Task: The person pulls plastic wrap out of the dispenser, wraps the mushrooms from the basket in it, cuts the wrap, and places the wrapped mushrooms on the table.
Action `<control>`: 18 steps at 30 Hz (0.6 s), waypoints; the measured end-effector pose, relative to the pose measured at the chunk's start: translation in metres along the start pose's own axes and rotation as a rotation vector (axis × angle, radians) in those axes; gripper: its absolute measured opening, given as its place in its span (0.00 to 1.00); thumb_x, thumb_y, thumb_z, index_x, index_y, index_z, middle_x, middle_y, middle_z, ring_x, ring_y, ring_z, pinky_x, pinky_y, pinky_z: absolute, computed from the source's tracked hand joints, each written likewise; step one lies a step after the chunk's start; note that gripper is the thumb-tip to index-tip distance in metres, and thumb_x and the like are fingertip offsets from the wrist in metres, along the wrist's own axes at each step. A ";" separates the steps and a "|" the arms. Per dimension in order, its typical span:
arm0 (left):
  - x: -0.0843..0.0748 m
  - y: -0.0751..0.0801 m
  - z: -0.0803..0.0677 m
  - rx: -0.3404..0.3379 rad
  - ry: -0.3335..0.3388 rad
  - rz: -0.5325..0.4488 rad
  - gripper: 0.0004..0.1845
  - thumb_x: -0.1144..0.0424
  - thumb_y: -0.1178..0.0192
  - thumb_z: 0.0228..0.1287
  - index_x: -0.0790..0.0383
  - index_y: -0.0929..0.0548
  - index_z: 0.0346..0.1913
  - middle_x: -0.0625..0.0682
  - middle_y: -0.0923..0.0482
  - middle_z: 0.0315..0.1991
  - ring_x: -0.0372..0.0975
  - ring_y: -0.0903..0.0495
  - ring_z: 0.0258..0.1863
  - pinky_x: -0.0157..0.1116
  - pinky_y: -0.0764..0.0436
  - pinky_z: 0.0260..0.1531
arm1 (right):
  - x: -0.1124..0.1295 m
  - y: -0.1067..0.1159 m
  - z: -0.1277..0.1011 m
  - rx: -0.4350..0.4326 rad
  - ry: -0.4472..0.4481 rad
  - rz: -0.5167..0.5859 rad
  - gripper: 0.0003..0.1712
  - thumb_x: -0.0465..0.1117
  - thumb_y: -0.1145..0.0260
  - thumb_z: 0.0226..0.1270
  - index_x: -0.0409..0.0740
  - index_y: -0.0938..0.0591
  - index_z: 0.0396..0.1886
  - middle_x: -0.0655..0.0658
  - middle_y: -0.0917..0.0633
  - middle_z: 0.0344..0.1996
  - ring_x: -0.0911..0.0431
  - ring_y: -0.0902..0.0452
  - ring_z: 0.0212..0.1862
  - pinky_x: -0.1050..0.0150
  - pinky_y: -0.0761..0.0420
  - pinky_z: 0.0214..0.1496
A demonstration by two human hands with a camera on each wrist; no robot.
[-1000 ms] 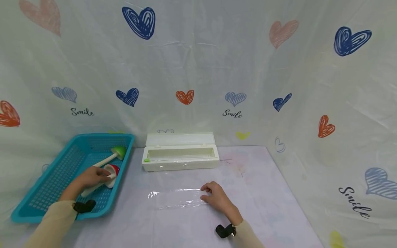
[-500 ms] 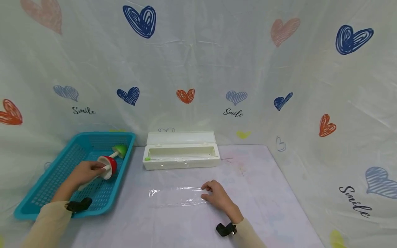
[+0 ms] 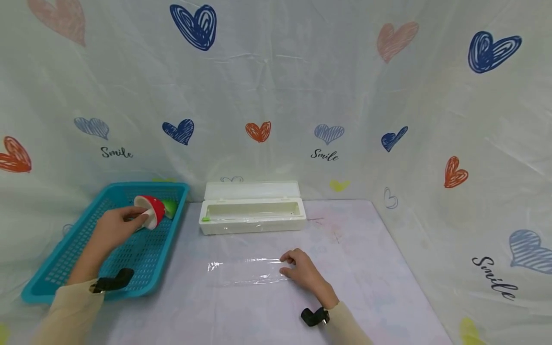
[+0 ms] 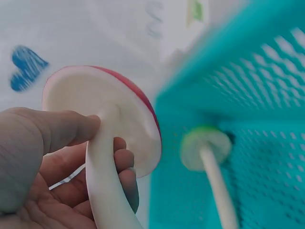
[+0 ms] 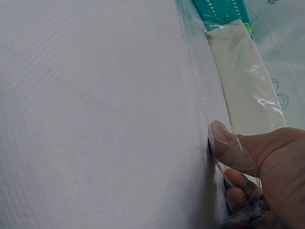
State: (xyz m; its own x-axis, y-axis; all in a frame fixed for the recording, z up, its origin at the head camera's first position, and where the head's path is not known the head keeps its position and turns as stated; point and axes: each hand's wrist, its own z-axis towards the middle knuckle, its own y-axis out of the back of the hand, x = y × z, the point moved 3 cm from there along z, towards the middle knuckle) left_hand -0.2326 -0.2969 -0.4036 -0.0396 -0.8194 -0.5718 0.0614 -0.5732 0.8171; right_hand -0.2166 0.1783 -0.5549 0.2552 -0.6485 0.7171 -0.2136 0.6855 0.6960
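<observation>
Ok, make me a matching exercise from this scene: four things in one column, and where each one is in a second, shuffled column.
Things:
1. red-capped toy mushroom
2. green-capped toy mushroom
3. sheet of cling film
4. white dispenser box

Places:
A. flat on the table under the right hand
B. at the back of the table, lid open
C. held by its stem in the left hand
D. lying in the teal basket

Pairs: 1-C, 2-D, 3-A, 4-B
</observation>
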 end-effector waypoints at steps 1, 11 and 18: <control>-0.006 0.001 -0.001 -0.012 -0.001 -0.006 0.30 0.51 0.45 0.79 0.77 0.24 0.64 0.77 0.21 0.55 0.63 0.21 0.50 0.37 0.21 0.30 | 0.000 0.000 0.000 0.001 -0.002 0.000 0.12 0.37 0.25 0.64 0.42 0.14 0.46 0.49 0.22 0.36 0.57 0.29 0.41 0.62 0.25 0.46; -0.081 -0.014 -0.008 -0.120 -0.142 -0.120 0.26 0.53 0.40 0.76 0.72 0.21 0.63 0.70 0.16 0.51 0.56 0.17 0.44 0.30 0.21 0.28 | 0.001 0.003 0.001 -0.003 0.005 -0.020 0.12 0.38 0.25 0.64 0.43 0.14 0.46 0.49 0.22 0.36 0.57 0.29 0.41 0.63 0.25 0.45; -0.111 -0.062 -0.006 -0.034 -0.182 -0.266 0.22 0.59 0.36 0.73 0.71 0.19 0.62 0.67 0.15 0.53 0.52 0.17 0.44 0.29 0.19 0.35 | -0.001 0.000 0.000 0.008 -0.010 -0.021 0.12 0.39 0.25 0.64 0.44 0.14 0.46 0.50 0.22 0.36 0.57 0.29 0.42 0.62 0.25 0.46</control>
State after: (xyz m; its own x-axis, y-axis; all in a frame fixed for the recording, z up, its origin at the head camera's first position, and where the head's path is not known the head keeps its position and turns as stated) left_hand -0.2265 -0.1709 -0.3910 -0.2359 -0.6301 -0.7398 0.0587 -0.7692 0.6363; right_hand -0.2165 0.1793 -0.5560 0.2500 -0.6658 0.7030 -0.2159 0.6694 0.7108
